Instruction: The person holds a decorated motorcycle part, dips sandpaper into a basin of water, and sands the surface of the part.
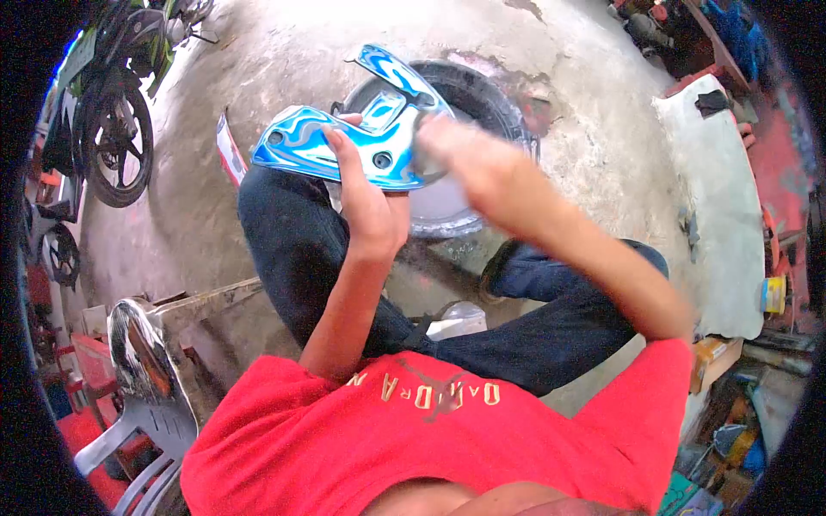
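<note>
A curved panel with a glossy blue, white and grey swirl pattern rests over my knee, tilted above a black tub of cloudy greyish liquid. My left hand grips the panel's lower edge, its thumb on the patterned face and other fingers behind. At the panel's right side, my right hand is smeared by motion, bent against the surface. Something greyish shows at its fingertips, too blurred to make out. Two dark round holes show in the panel.
A red and white panel piece stands left of my knee. Motorcycle wheels are at the upper left, a plastic chair at the lower left. A pale board and a yellow can lie right.
</note>
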